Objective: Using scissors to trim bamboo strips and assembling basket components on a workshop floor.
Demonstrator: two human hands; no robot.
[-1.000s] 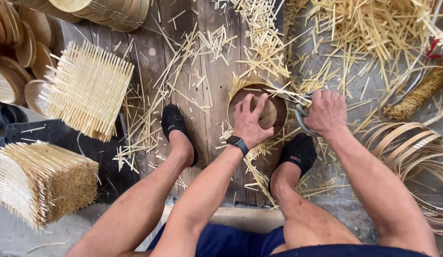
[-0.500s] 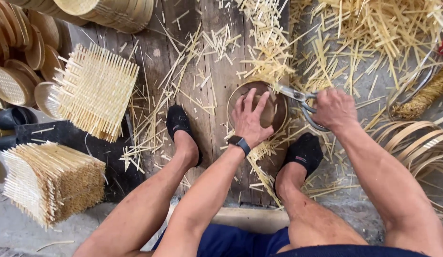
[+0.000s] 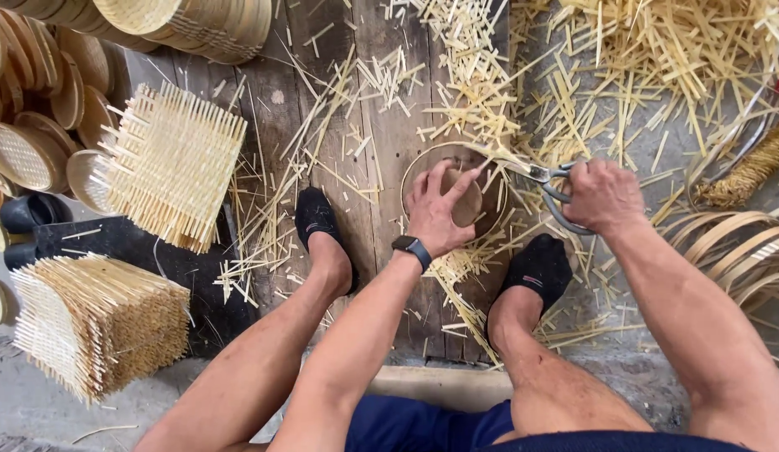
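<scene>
Left hand (image 3: 435,209) spread flat on round woven bamboo tray (image 3: 456,197), centre frame, pinning it to the wooden planks (image 3: 389,125) | right hand (image 3: 603,194) closed around scissors (image 3: 547,182), blades at tray's rim | both feet bracing either side

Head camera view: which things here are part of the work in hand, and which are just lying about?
In hand:
left hand pressing the round bamboo tray
right hand gripping the scissors at the tray's rim

Lying about:
square woven mat
stack of woven mats
stacked round baskets
bamboo hoops
loose bamboo offcuts
</scene>
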